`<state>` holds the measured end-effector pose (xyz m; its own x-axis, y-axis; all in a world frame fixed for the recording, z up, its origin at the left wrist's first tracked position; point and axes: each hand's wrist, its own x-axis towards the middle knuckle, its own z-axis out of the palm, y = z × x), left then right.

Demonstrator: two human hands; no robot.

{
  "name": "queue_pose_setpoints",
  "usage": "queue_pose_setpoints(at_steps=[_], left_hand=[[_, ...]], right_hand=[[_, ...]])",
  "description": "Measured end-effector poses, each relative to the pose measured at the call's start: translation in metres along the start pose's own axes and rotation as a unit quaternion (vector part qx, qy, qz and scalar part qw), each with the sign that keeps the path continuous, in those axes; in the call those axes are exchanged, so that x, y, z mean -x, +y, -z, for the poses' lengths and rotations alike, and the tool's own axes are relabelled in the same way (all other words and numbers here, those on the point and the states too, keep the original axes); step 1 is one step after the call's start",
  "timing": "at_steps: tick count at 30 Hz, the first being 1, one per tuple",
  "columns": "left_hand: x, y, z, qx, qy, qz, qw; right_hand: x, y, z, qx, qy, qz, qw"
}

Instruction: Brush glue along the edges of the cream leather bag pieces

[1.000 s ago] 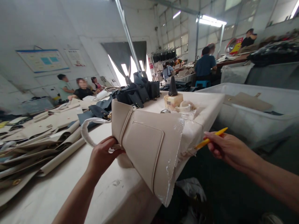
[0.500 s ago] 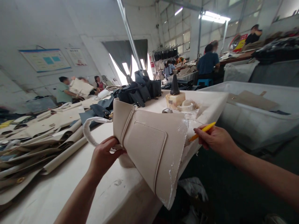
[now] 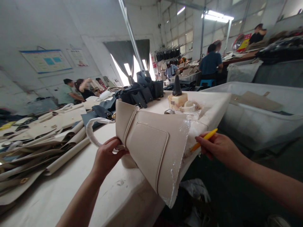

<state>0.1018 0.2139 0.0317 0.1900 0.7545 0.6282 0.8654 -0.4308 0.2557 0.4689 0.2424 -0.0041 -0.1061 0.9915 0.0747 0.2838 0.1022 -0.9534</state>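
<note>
A beige leather bag piece (image 3: pixel 149 138) with a stitched pocket outline stands tilted over the table's front edge, white glue smeared along its right edge. My left hand (image 3: pixel 110 154) pinches it at its left side, beside a handle (image 3: pixel 93 129) wrapped in white. Between the fingers of my right hand (image 3: pixel 217 146) is a yellow pen-like tool (image 3: pixel 204 139), its tip pointing down and left near the glued edge. Whether the tip touches the piece I cannot tell. Behind the piece, a black cone-topped glue pot (image 3: pixel 177 97) stands beside a roll of tape (image 3: pixel 189 106).
Beige leather pieces (image 3: pixel 47 148) lie heaped along the table's left side. Dark blue bags (image 3: pixel 142 91) are piled at the back. A white plastic bin (image 3: pixel 255 126) with beige pieces stands on the right. Several people work farther off.
My right hand has moved slightly down with the yellow tool, along the glued edge. My left hand keeps its hold. At the back left, a person's beige piece has moved.
</note>
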Motion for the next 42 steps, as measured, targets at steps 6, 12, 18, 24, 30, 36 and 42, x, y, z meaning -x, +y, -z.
queue_pose_setpoints(at_steps=[6, 12, 18, 24, 30, 36, 42], left_hand=[[0.0, 0.001, 0.0, 0.016, 0.003, -0.002, 1.0], [-0.001, 0.001, 0.0, 0.021, 0.007, 0.006, 1.0], [0.0, -0.001, 0.0, 0.015, 0.004, -0.009, 1.0], [0.002, -0.003, -0.002, -0.001, 0.005, -0.01, 1.0], [0.003, -0.001, -0.002, 0.001, 0.011, -0.019, 1.0], [0.002, 0.002, -0.004, -0.009, 0.03, -0.032, 0.999], [0.002, 0.001, -0.003, -0.005, 0.028, -0.026, 0.999]], right_hand=[[-0.03, -0.004, 0.007, 0.077, 0.09, 0.106, 0.987], [-0.051, 0.003, 0.005, 0.066, 0.092, 0.134, 0.984], [-0.035, 0.001, 0.006, 0.078, 0.045, 0.074, 0.993], [-0.004, -0.008, 0.002, -0.075, -0.013, -0.03, 0.997], [0.003, -0.017, -0.005, -0.204, -0.041, -0.112, 0.972], [0.002, -0.011, -0.011, -0.235, -0.051, -0.147, 0.959], [0.017, -0.01, 0.0, -0.198, -0.017, -0.076, 0.977]])
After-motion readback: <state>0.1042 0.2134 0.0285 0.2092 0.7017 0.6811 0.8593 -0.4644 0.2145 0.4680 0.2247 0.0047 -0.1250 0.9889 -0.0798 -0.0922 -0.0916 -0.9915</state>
